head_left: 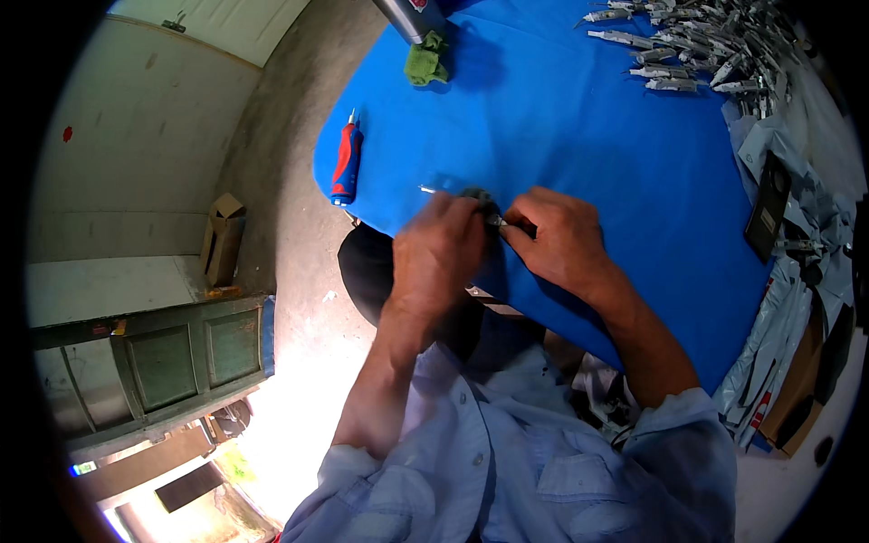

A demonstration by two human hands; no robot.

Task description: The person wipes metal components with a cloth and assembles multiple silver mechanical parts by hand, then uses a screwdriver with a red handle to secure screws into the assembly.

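Blue cloth (543, 118) spreads wide; at the top, 1 metal cylinder (409, 16) is cut off. The right hand (563, 242) pinches 1 small pale piece (495, 220) between thumb and finger, above the cloth's near edge. The left hand (439, 246) is blurred, so I cannot tell its grip; 1 dark greenish thing (475, 194) beside it is partly hidden.

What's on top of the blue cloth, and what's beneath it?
On top: a red-and-blue pointed tool, a green rag, a heap of slim grey parts, among others. Whatever lies beneath the blue cloth is mostly covered.
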